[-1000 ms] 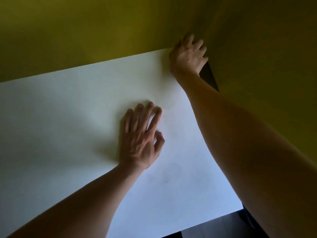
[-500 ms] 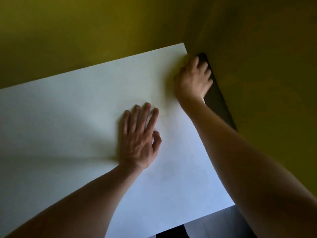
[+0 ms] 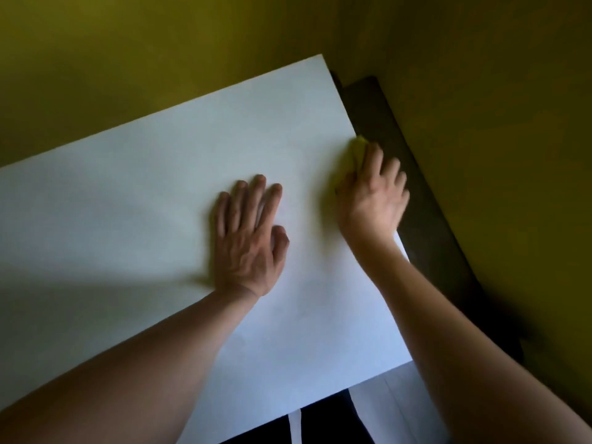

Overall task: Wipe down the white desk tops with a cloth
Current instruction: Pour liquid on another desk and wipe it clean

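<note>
A white desk top (image 3: 134,219) fills most of the view, set into a corner. My left hand (image 3: 248,238) lies flat on it near the middle, fingers straight and spread. My right hand (image 3: 373,193) presses a yellow cloth (image 3: 354,155) onto the desk at its right edge, fingers extended over it. Only a small part of the cloth shows past my fingertips and beside my palm; the rest is hidden under the hand. The right hand is blurred.
Olive-yellow walls (image 3: 128,59) close the desk in at the back and on the right. A dark gap (image 3: 416,193) runs between the desk's right edge and the side wall. Pale floor (image 3: 394,408) shows below the desk's near right corner.
My right hand has slid with the cloth along the desk's right edge, from the far corner toward me. My left hand has stayed flat in place.
</note>
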`<state>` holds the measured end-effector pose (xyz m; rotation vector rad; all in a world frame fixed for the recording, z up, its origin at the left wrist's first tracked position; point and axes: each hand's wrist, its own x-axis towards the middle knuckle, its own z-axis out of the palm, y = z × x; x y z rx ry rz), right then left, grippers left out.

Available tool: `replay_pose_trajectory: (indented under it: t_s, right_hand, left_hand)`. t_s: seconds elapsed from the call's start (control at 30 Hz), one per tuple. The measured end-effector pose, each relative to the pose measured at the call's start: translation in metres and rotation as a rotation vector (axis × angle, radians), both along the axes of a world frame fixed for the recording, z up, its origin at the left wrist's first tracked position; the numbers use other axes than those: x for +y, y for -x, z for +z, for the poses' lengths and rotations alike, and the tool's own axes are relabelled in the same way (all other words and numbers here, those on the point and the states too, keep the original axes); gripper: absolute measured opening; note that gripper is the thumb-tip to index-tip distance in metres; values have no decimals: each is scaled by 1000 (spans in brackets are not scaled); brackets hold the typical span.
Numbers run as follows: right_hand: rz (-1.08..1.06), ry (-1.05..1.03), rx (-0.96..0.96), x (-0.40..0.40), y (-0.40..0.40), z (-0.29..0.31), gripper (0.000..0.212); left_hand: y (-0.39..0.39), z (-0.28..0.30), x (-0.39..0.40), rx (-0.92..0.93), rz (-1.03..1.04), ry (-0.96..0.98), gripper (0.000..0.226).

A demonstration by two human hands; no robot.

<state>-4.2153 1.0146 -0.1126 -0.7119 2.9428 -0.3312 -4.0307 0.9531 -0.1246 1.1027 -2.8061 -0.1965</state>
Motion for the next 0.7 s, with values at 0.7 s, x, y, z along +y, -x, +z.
replay_pose_trajectory:
  t_s: [0.7]
  right_hand:
    - [-154,-21,-38,77,-41,6,53]
  left_hand:
    - [-1,1,0,12,-8,11,63]
